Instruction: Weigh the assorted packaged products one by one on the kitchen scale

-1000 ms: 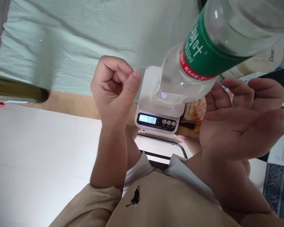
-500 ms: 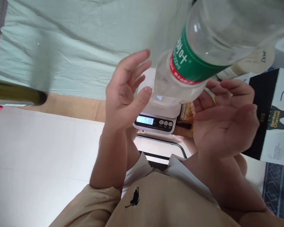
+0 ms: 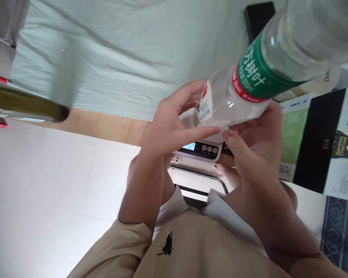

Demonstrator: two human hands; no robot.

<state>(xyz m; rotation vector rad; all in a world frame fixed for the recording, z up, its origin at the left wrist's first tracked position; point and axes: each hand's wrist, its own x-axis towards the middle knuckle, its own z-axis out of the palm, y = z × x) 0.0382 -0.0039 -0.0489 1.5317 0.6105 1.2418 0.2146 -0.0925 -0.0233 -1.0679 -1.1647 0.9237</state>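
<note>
Nearest the camera is the person's beige shirt (image 3: 191, 251) with a small black emblem, both forearms rising from it. The left hand (image 3: 174, 127) has its grip spread, thumb stretched out under the base of a clear plastic water bottle with a green and red label (image 3: 249, 83), fingers curved up along its near side. The right hand (image 3: 255, 139) cups the same base from the other side, its grip also spread, thumb tip close to the left thumb; whether either hand bears the bottle's weight cannot be told. The bottle is tilted, its base between the two hands and its body running up and to the right edge of the view.

Just behind the hands, a white digital kitchen scale with a lit display (image 3: 198, 148) sits on a tan wooden surface (image 3: 104, 125), mostly hidden by them. To the right stands a black, white and green cardboard box (image 3: 316, 139). Beyond lies a pale green wrinkled sheet (image 3: 127, 50), and a dark olive cylinder (image 3: 26, 106) pokes in from the left.
</note>
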